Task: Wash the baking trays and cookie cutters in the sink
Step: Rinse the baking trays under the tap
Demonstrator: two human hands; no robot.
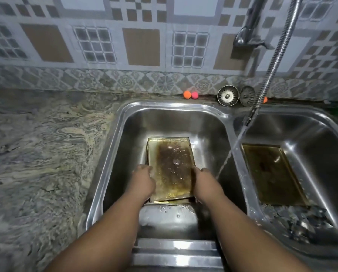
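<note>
Two bare forearms [113, 226] show, uncovered along their whole visible length. The left hand [142, 181] and the right hand [205, 181] are bare as well; their fingertips are blurred and hard to make out.

**Tally at the sink**

Two basins: left basin [125, 118] and right basin [311, 124]. At least three baking trays: top tray [172, 167] stacked on lower tray [164, 202], and single tray [272, 173]. Two hands: left hand [143, 179], right hand [205, 181]. Two sink strainers [228, 95] [247, 95]. Three small balls [187, 94] [194, 95] [265, 99]. One tap [248, 34], one hose [278, 52].
</note>
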